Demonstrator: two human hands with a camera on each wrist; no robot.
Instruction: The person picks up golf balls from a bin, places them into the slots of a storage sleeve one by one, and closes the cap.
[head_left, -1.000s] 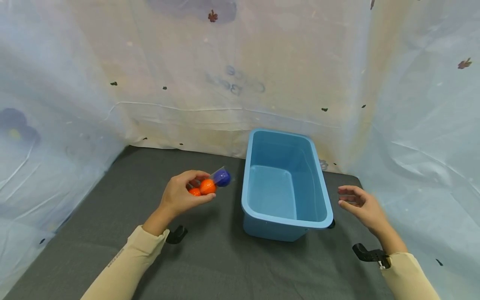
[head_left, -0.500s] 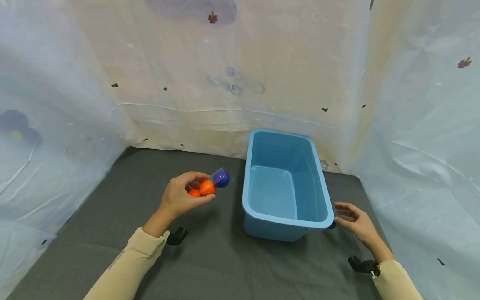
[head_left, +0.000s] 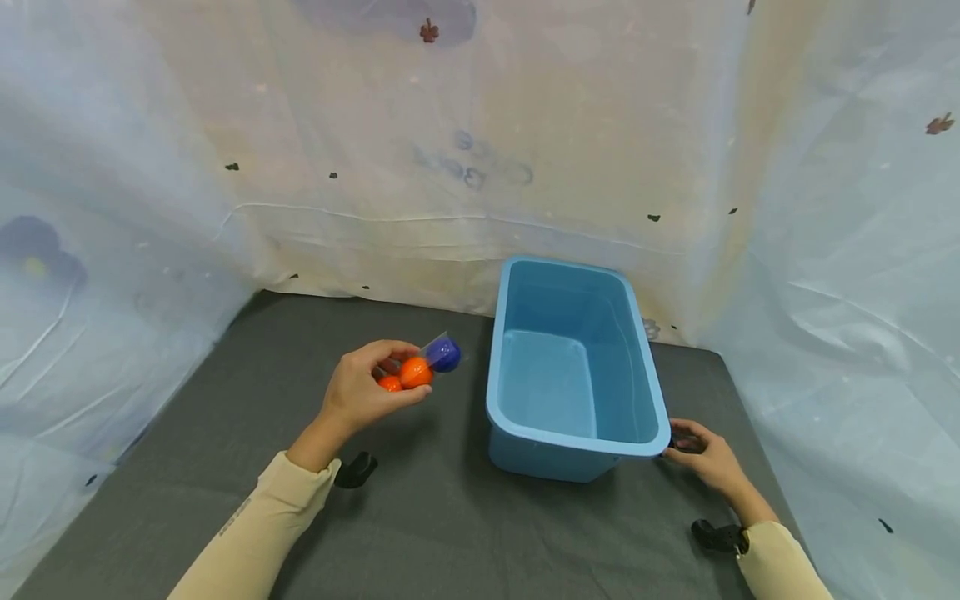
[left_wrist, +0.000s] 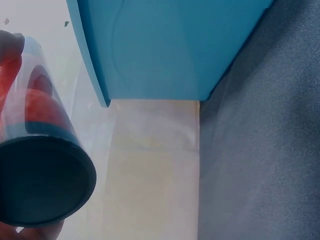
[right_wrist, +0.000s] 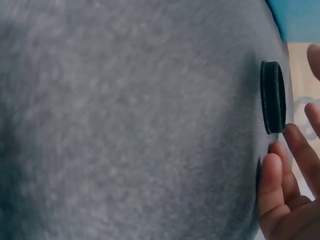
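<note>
My left hand (head_left: 414,372) holds a clear plastic tube (head_left: 433,358) above the dark mat, thumb and fingers curled round it. Inside it sit orange balls (head_left: 414,372) and a blue one (head_left: 446,356). In the left wrist view the tube's dark end (left_wrist: 42,182) faces the camera, with an orange ball (left_wrist: 37,107) behind it. My right hand (head_left: 678,443) lies low on the mat at the front right corner of the blue bin (head_left: 570,437). Its fingers (right_wrist: 277,172) are straight, right beside a small black round lid (right_wrist: 273,97) on the mat.
The blue bin (left_wrist: 170,45) holds nothing and stands at the back right of the grey mat (head_left: 435,533). Pale printed sheeting (head_left: 465,125) walls in the back and both sides. Bare mat lies to the left of and in front of the bin.
My right hand has dropped from beside the bin down to the mat at its front right corner, by the black lid. The left hand and tube have stayed in place.
</note>
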